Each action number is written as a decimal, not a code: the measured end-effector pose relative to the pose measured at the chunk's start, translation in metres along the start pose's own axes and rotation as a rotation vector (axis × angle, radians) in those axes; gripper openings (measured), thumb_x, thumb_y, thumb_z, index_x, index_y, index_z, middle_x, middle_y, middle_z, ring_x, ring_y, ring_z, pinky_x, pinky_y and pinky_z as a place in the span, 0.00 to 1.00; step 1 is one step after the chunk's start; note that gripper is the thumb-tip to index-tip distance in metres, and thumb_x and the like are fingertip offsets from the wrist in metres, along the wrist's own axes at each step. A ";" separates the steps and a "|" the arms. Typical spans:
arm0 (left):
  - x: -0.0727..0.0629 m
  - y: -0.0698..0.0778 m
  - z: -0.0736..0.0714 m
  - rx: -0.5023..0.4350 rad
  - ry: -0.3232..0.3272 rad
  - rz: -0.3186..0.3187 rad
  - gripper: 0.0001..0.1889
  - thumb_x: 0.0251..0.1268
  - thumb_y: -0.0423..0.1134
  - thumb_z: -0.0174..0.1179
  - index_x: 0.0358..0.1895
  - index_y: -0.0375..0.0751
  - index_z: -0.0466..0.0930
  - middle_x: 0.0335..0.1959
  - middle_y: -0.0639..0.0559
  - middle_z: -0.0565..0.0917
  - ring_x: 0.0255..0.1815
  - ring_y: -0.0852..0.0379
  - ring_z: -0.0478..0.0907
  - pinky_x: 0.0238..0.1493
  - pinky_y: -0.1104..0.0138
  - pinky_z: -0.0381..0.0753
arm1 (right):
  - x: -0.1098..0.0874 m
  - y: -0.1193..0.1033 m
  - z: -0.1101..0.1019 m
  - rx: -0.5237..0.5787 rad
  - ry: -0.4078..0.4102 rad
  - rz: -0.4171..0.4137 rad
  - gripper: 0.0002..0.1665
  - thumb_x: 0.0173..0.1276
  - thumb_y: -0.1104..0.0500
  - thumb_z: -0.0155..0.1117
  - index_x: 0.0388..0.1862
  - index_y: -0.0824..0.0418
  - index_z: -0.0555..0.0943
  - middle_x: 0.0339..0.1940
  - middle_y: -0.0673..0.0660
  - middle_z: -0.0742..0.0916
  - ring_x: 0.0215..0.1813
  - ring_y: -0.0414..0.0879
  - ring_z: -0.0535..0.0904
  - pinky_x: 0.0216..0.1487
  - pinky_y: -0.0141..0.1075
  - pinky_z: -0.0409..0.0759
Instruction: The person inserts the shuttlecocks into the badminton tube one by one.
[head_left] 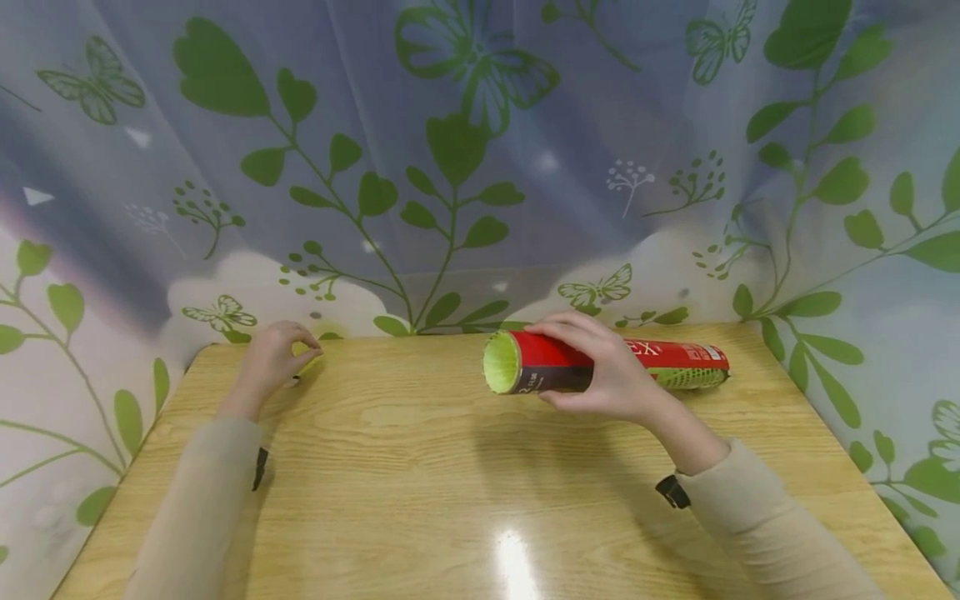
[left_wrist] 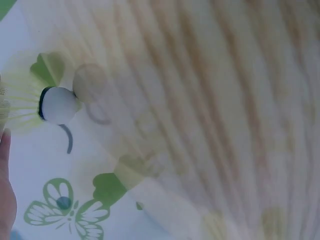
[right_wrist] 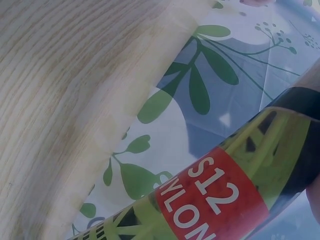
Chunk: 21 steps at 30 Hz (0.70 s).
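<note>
My left hand [head_left: 268, 362] is at the far left of the table, pinching a yellow shuttlecock [head_left: 318, 353] by its skirt. In the left wrist view the shuttlecock's pale rounded base [left_wrist: 60, 105] with a dark band points away from the fingers [left_wrist: 6, 192]. My right hand [head_left: 609, 379] grips a red, black and green shuttlecock tube [head_left: 547, 360] around its middle, thumb on the near side. The tube lies sideways, its end toward the left, where a yellow-green ribbed skirt [head_left: 501, 365] shows inside. "S12 NYLON" is printed on the tube [right_wrist: 215, 195] in the right wrist view.
Both hands are over a light wood-grain table [head_left: 390, 483]. A curtain [head_left: 360, 233] with green leaves and butterflies hangs along the table's back edge and sides. Dark straps [head_left: 672, 492] show at the sleeve cuffs.
</note>
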<state>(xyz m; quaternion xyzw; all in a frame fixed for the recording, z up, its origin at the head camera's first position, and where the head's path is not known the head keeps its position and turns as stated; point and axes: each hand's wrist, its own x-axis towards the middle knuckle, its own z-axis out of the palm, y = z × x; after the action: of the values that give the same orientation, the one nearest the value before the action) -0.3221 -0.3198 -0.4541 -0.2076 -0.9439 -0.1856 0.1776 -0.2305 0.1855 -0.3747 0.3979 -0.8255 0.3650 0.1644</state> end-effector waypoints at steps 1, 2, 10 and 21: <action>0.000 0.001 -0.001 -0.001 -0.004 -0.006 0.04 0.60 0.26 0.75 0.35 0.30 0.90 0.39 0.33 0.91 0.46 0.32 0.87 0.56 0.39 0.85 | 0.000 0.000 0.000 -0.001 0.000 0.001 0.43 0.49 0.63 0.85 0.68 0.57 0.81 0.67 0.60 0.84 0.63 0.55 0.80 0.50 0.45 0.85; 0.000 0.001 -0.003 -0.004 -0.006 -0.013 0.04 0.61 0.27 0.75 0.35 0.30 0.90 0.39 0.34 0.91 0.45 0.33 0.87 0.55 0.39 0.85 | 0.000 0.000 0.000 0.000 0.000 0.003 0.43 0.50 0.63 0.85 0.68 0.57 0.81 0.67 0.60 0.84 0.63 0.55 0.80 0.50 0.45 0.85; 0.002 0.018 -0.011 -0.030 0.065 -0.048 0.05 0.64 0.30 0.75 0.36 0.30 0.91 0.38 0.33 0.92 0.44 0.32 0.88 0.51 0.40 0.87 | -0.001 -0.001 -0.001 0.006 0.004 0.000 0.43 0.50 0.63 0.85 0.68 0.57 0.81 0.67 0.60 0.84 0.62 0.55 0.80 0.50 0.45 0.85; 0.010 0.056 -0.014 -0.125 0.183 -0.272 0.10 0.72 0.37 0.71 0.44 0.32 0.92 0.48 0.32 0.91 0.41 0.33 0.90 0.33 0.54 0.86 | 0.000 -0.003 -0.001 0.009 0.014 -0.012 0.43 0.49 0.63 0.85 0.68 0.58 0.82 0.67 0.61 0.84 0.62 0.55 0.80 0.50 0.45 0.85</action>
<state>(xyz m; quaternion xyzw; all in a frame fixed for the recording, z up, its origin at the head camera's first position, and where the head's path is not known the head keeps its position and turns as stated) -0.3012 -0.2755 -0.4225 -0.0707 -0.9298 -0.2842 0.2227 -0.2286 0.1851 -0.3722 0.4013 -0.8202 0.3704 0.1705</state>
